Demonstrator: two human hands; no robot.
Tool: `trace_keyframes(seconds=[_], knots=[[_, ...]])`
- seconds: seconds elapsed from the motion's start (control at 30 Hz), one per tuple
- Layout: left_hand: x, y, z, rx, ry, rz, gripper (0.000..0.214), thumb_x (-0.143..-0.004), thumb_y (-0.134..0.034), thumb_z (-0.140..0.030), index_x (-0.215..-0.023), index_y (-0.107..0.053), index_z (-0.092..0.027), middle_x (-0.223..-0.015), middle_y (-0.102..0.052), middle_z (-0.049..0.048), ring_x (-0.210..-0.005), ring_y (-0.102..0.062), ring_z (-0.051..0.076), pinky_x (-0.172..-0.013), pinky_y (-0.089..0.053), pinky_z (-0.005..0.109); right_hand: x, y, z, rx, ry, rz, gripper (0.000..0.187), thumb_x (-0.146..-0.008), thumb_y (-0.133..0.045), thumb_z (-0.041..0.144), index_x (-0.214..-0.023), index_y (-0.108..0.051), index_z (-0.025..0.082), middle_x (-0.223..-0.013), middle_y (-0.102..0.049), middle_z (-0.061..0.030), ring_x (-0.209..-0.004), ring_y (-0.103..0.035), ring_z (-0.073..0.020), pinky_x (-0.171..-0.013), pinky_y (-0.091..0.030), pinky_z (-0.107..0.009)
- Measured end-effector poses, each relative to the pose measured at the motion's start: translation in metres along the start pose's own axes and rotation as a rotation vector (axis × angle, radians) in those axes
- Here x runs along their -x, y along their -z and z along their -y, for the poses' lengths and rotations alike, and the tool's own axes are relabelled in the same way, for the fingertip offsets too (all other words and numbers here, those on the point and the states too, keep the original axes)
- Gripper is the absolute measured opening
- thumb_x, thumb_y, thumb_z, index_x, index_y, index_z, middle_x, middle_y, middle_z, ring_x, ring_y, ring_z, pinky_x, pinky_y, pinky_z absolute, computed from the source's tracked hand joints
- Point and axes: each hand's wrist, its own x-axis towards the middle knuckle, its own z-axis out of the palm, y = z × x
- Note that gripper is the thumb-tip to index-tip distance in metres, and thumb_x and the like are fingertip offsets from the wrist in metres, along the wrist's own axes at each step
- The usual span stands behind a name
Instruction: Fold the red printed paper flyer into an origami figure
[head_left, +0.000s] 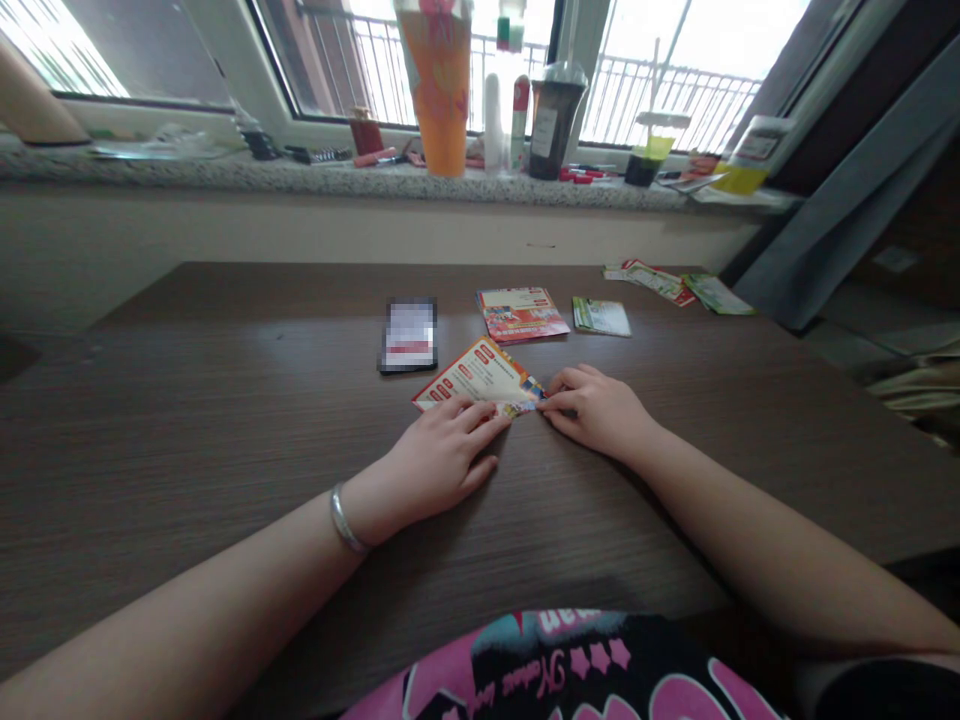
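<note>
While the left hand (pixel 439 455) lay flat with fingers slightly spread on the printed leaflet's (pixel 480 375) near edge, I watched the right hand (pixel 604 410) pinch its right corner on the wood-grain table (pixel 225 420), near a leaflet pile (pixel 525 317).

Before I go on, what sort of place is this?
Probably a lived-in room, perhaps a home or dormitory: a wood-grain table by windows with railings outside, and a speckled windowsill holding an orange cup.
</note>
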Motion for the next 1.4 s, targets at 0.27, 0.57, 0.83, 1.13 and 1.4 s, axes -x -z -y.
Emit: trace_keyframes(seconds=[0.27,0.57,0.83,1.13,1.4], knots=[[0.0004,0.0005,0.0001,-0.005,-0.004,0.010,0.046,-0.095,-0.043,-0.038,-0.137,-0.046,-0.020,-0.136,-0.050,0.0085,-0.124,-0.043,0.029,-0.107,-0.035,0.047,0.0000,0.0014,-0.0031,-0.011,-0.045,0.037,0.025,-0.091,-0.051,0.036,-0.089,-0.075,0.028,-0.099,-0.069,-0.0012,-0.092,-0.058,-0.0195,-0.070,-0.045,-0.030],[-0.0006,0.0009,0.0000,-0.010,-0.005,0.007,0.046,-0.094,-0.043,-0.037,-0.137,-0.047,-0.020,-0.135,-0.051,0.0089,-0.123,-0.044,0.029,-0.107,-0.036,0.046,-0.0020,0.0013,-0.0013,0.007,-0.066,0.040,0.026,-0.091,-0.050,0.036,-0.091,-0.074,0.027,-0.099,-0.070,-0.0010,-0.093,-0.058,-0.0196,-0.073,-0.044,-0.030],[-0.0018,0.0009,0.0002,-0.001,-0.005,0.013,0.046,-0.094,-0.044,-0.037,-0.137,-0.046,-0.020,-0.135,-0.051,0.0093,-0.123,-0.044,0.029,-0.107,-0.036,0.047,-0.0044,0.0050,0.0029,0.117,-0.018,0.056,0.028,-0.093,-0.046,0.032,-0.093,-0.073,0.024,-0.092,-0.070,-0.0041,-0.090,-0.055,-0.0212,-0.071,-0.042,-0.031],[0.0001,0.0003,0.0006,0.012,-0.005,-0.009,0.046,-0.094,-0.044,-0.038,-0.137,-0.046,-0.021,-0.135,-0.051,0.0090,-0.123,-0.044,0.029,-0.107,-0.036,0.046,-0.0038,0.0057,0.0014,0.120,-0.064,0.073,0.025,-0.090,-0.050,0.031,-0.088,-0.074,0.023,-0.092,-0.071,-0.0060,-0.091,-0.056,-0.0224,-0.069,-0.044,-0.031],[-0.0008,-0.0012,0.0012,0.019,-0.002,-0.008,0.046,-0.094,-0.045,-0.038,-0.136,-0.047,-0.022,-0.135,-0.051,0.0090,-0.123,-0.044,0.028,-0.107,-0.035,0.046,-0.0014,0.0060,-0.0064,0.087,-0.081,0.082,0.024,-0.089,-0.053,0.033,-0.085,-0.075,0.025,-0.094,-0.071,-0.0037,-0.091,-0.058,-0.0225,-0.067,-0.044,-0.031]])
